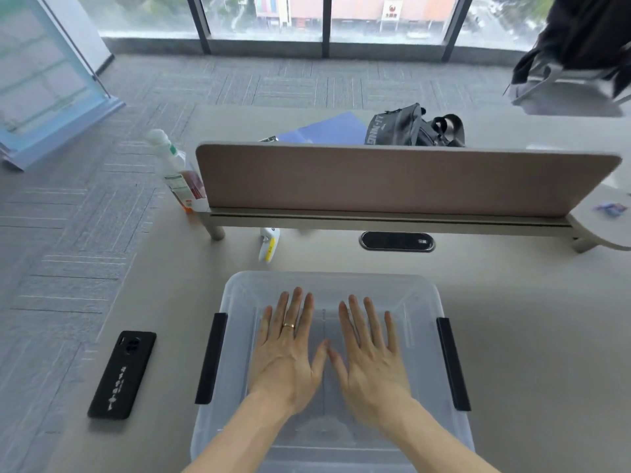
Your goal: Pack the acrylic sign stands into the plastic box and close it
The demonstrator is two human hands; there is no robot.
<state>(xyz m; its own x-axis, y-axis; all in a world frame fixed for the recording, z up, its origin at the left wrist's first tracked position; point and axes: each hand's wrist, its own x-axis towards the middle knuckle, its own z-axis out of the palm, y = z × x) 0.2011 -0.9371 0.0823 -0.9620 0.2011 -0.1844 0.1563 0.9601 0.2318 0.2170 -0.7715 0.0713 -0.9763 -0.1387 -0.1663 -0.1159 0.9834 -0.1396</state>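
While the clear plastic storage box (333,370) sat on the beige tabletop (529,336) with its translucent lid (420,302) already on, both hands lay flat on top, fingers spread, gripping nothing: left hand (290,353), right hand (370,356), thumbs nearly touching. Couldn't really make out the stands inside. A black phone (122,374) lay well left of it.

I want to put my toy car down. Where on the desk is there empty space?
Bare desk lies right of the plastic box, and between the box and the black phone. It is crowded behind the box by the white and yellow tool, and at the bottle. Both hands, left and right, cover the lid.
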